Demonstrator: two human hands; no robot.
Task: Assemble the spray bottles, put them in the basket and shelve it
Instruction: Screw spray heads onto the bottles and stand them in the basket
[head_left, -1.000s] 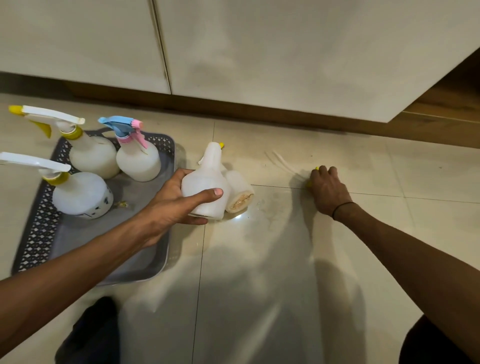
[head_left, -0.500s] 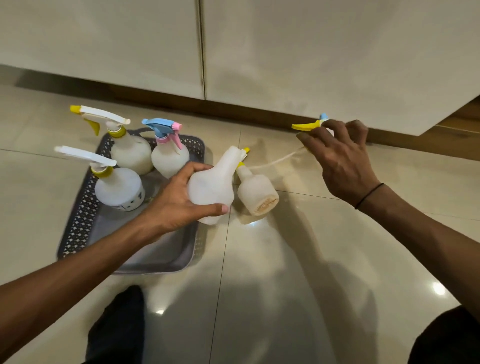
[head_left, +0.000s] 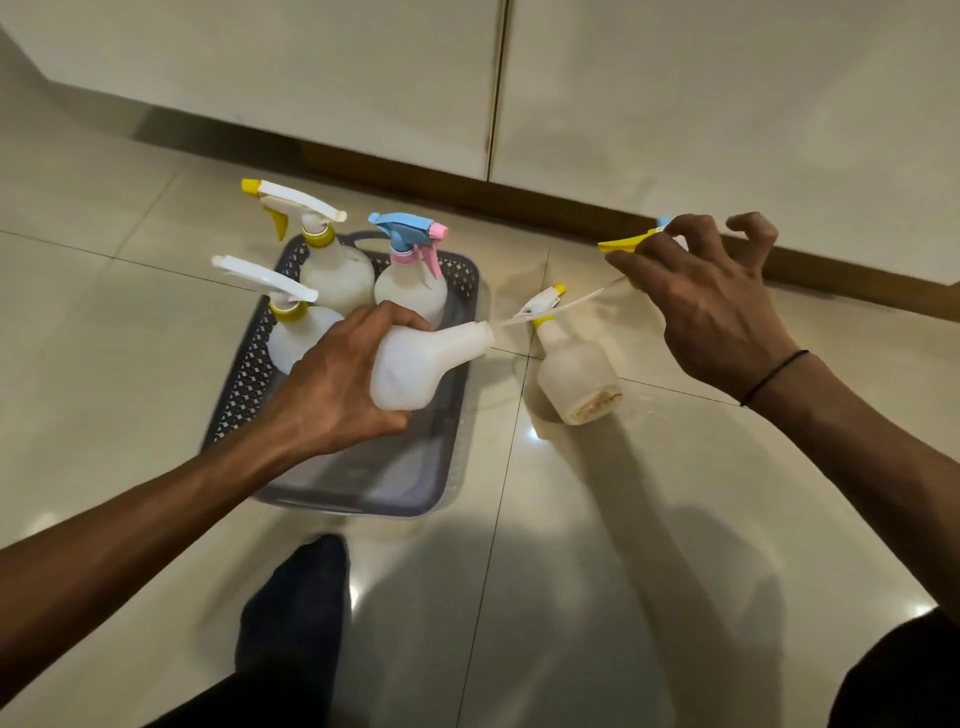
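Note:
My left hand grips a white bottle without a head, tilted over the grey basket with its open neck pointing right. My right hand holds a yellow-triggered spray head; its thin dip tube slants down to the bottle's neck. Three assembled bottles stand in the basket: two with yellow collars and one with a blue and pink head. Another bottle with a yellow cap lies on its side on the floor, right of the basket.
White cabinet doors with a brown plinth run along the back. The floor is glossy beige tile. My dark-clad leg and foot lie just in front of the basket.
My right hand picked the spray head off the floor and raised it. My left hand lifted and tilted the headless bottle over the basket; the dip tube now reaches its neck.

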